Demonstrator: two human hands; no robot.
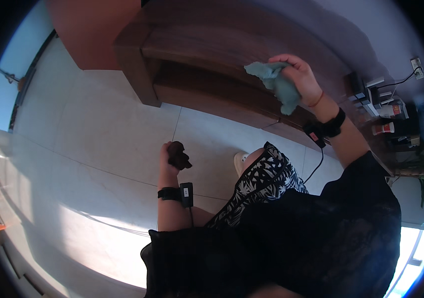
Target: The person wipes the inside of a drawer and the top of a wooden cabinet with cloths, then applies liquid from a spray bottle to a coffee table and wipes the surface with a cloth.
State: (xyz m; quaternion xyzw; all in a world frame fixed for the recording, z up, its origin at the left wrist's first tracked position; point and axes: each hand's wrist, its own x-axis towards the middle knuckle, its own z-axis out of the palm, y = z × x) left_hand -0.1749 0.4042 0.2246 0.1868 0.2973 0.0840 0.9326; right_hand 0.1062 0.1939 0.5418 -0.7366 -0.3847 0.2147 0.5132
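My right hand point(302, 79) is raised over the dark wooden cabinet point(197, 39), closed on a crumpled grey-green cloth point(285, 92). The cloth hangs down in front of the cabinet's upper ledge; whether it touches the wood I cannot tell. Lower and to the left, my left hand point(165, 154) is held out above the tiled floor. Its fingers wrap round a small dark brown object point(177, 155) with an uneven, lobed outline, whose kind I cannot make out. Each wrist wears a black strap with a small wired box.
Past the cabinet's right end, cups point(383, 129), boxes and cables crowd a surface below a wall socket point(417, 68). A potted plant point(423, 174) stands nearby. A reddish-brown panel point(92, 32) rises at the cabinet's left. Pale floor tiles point(107, 124) lie below.
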